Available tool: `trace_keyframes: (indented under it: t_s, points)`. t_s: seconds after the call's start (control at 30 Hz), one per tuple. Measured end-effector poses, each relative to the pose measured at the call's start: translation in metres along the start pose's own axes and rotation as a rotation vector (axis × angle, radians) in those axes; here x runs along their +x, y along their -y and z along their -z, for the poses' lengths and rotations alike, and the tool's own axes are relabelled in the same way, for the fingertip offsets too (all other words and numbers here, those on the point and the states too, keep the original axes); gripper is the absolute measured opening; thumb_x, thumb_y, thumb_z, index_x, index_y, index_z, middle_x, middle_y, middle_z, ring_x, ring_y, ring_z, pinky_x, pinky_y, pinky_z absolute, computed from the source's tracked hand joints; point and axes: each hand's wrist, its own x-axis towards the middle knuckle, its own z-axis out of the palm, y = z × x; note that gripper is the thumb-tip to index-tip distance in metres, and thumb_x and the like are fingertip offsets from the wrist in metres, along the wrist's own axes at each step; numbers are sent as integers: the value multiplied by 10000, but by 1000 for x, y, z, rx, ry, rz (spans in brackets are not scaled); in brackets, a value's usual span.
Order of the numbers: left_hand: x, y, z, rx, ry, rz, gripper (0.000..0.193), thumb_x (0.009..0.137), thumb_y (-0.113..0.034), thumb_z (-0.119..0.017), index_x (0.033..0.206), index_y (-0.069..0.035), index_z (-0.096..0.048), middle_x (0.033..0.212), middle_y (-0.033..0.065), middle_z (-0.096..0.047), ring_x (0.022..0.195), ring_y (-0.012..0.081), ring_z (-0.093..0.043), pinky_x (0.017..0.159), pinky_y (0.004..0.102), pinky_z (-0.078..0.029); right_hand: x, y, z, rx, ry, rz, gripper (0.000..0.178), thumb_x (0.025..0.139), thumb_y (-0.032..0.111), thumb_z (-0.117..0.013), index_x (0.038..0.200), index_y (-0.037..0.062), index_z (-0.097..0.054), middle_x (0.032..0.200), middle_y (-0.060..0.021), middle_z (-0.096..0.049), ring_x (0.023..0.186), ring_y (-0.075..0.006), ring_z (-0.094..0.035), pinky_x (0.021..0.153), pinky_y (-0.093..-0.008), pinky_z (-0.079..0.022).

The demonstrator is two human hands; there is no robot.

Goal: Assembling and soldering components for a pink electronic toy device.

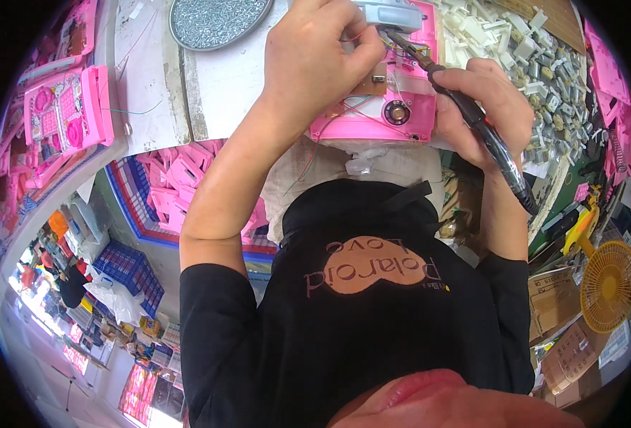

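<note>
My right hand [490, 107] grips a soldering iron [476, 118] by its black handle. The iron's dark metal tip slants up and left into a pink plastic housing [419, 128] at the table's near edge. Inside the housing sit a round speaker [397, 112], a small brown circuit board [372, 85] and thin wires. My left hand [326, 53] is over the housing's left side, thumb and forefinger pinched close to the iron's tip. A thin red wire [353, 37] shows at those fingers. A light blue-grey plastic part [392, 14] lies just beyond the tip.
A round dish of small screws [219, 21] stands far left. White plastic parts [483, 32] and small metal-bodied parts [554, 89] are heaped on the right. Pink toy housings [66, 118] are stacked at left; a blue crate [133, 192] holds pink pieces. A yellow fan [607, 285] is at lower right.
</note>
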Motion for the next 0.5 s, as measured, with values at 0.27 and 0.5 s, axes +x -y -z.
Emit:
trace_keyframes:
  t_s: [0.27,0.5]
  points:
    - [0,-1,-1,38,-11,-18,126,764,1,-717,749,3,-592,776,116,-546,592,225,-556,543,339,-462,-3,-4,-1,1,-34,26,271,701,-22,-782,965,29,-753,809,-72,-721,598,-222,-593,606,-317,-498]
    - [-2,-2,-3,44,-18,-1,126,768,3,-714,747,3,-590,775,113,-545,579,218,-554,530,338,-460,-5,3,6,4,2,12,277,715,-29,-776,986,16,-738,801,-75,-714,582,-224,-570,595,-319,-487]
